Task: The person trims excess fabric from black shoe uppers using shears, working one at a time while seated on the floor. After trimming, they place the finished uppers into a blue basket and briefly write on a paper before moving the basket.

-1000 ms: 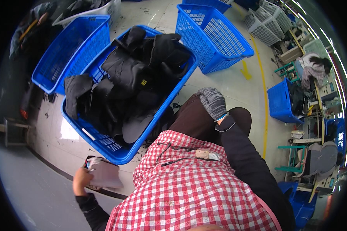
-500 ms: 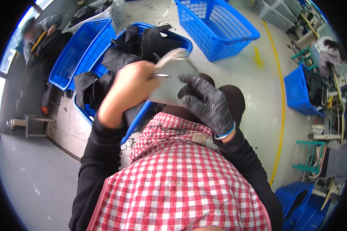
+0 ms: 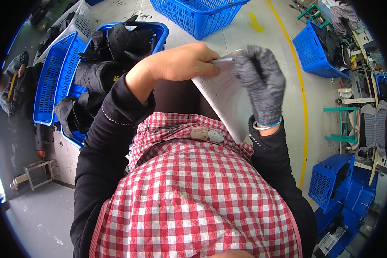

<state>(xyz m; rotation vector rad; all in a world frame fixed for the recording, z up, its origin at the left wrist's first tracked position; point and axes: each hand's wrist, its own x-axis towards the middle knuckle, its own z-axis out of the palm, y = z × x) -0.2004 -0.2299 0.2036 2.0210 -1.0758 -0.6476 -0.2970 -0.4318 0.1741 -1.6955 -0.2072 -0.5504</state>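
A whitish paper pad point(image 3: 221, 92) with faint marks on its page hangs tilted and bowed in front of my lap. My bare left hand point(image 3: 180, 62) is closed, pinching the pad's upper left edge. A thin silvery rod, perhaps a pen point(image 3: 226, 59), shows by its fingertips, partly hidden. At the pad's upper right edge is my right hand point(image 3: 262, 79) in a dark grey knit glove, its fingers curled over the edge and smeared by motion. A bluish-white band circles the right wrist.
Beyond my left arm, a blue basket point(image 3: 162, 34) holds black shoes point(image 3: 94, 75). Another blue basket point(image 3: 51, 81) and a white crate point(image 3: 79, 23) stand beside it. Ahead is a blue basket point(image 3: 198, 21). A yellow line point(image 3: 303, 94) runs along the floor; workbenches stand at right. Another person point(image 3: 15, 81) is at far left.
The pad has swung to a steeper tilt and shifted right. My right hand has moved up and right to its edge, fingers curling. My left hand has moved right and up. The view has shifted.
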